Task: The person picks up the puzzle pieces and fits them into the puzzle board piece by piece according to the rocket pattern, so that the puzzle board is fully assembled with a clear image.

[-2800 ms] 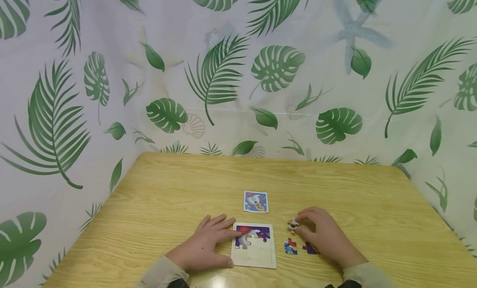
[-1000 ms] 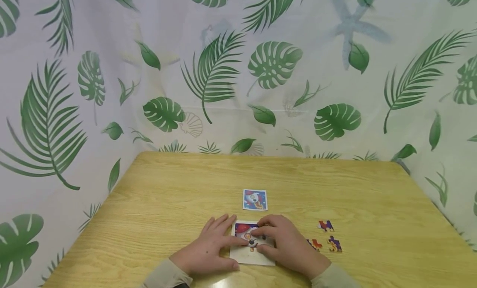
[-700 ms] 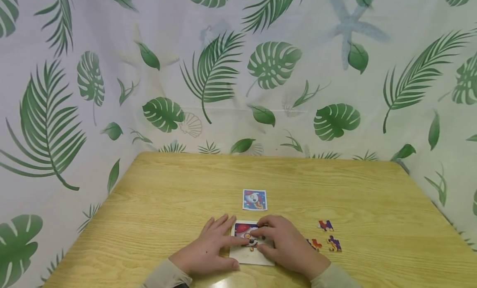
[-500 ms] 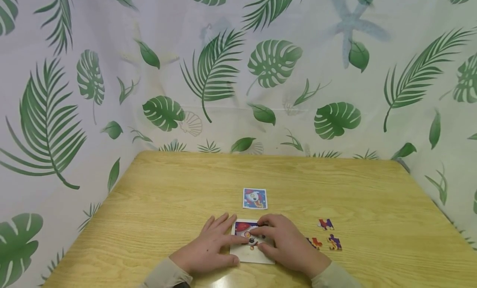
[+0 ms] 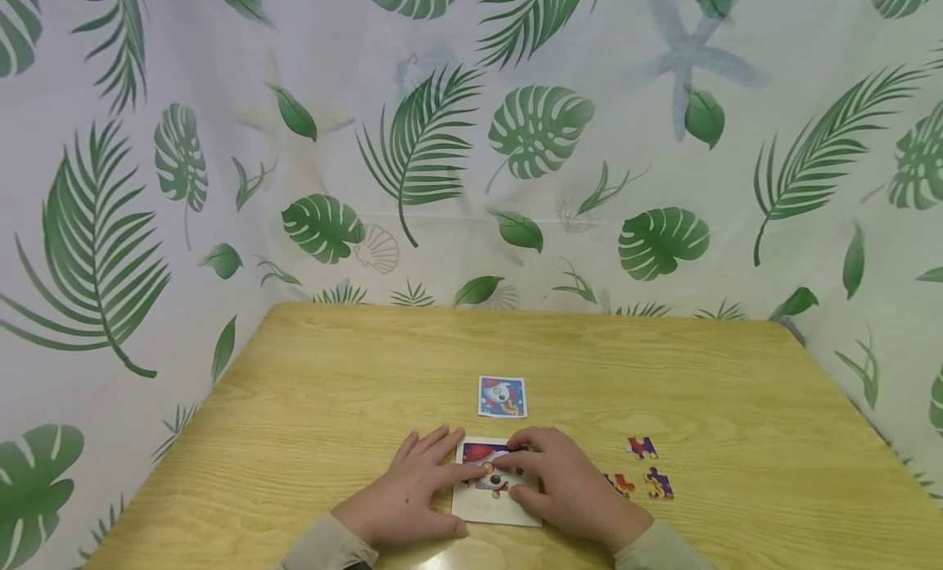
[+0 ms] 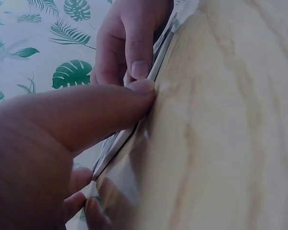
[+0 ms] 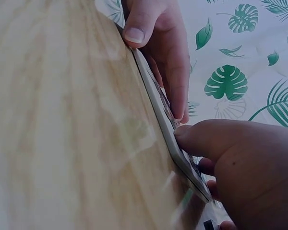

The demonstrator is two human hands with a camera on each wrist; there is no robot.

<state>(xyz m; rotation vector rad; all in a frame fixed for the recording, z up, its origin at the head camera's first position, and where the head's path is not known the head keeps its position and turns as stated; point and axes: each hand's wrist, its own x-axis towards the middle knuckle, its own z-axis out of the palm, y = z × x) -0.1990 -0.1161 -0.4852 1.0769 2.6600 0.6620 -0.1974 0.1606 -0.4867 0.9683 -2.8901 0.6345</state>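
In the head view, a square jigsaw board [image 5: 479, 511] with a white rim lies on the table, its upper part filled with a cartoon dog picture. My left hand [image 5: 408, 495] rests flat with spread fingers at the board's left side; its index finger reaches onto the picture, and its thumb [image 6: 141, 88] touches the board's edge in the left wrist view. My right hand [image 5: 570, 488] comes over from the right, index finger and thumb bent on either side of a puzzle piece [image 5: 496, 480] with the dog's black nose. That hand covers the board's right part.
Several loose puzzle pieces [image 5: 658, 483] lie on the table [image 5: 354, 365] right of my right hand, one partly hidden by it. A small picture card [image 5: 503, 396] of the dog lies behind the board. A leaf-printed curtain [image 5: 516, 226] stands beyond the table.
From the loose pieces at the right, my right hand has moved left onto the board with the nose piece. My left hand has stayed nearly still. Over the last second both hands hardly move.
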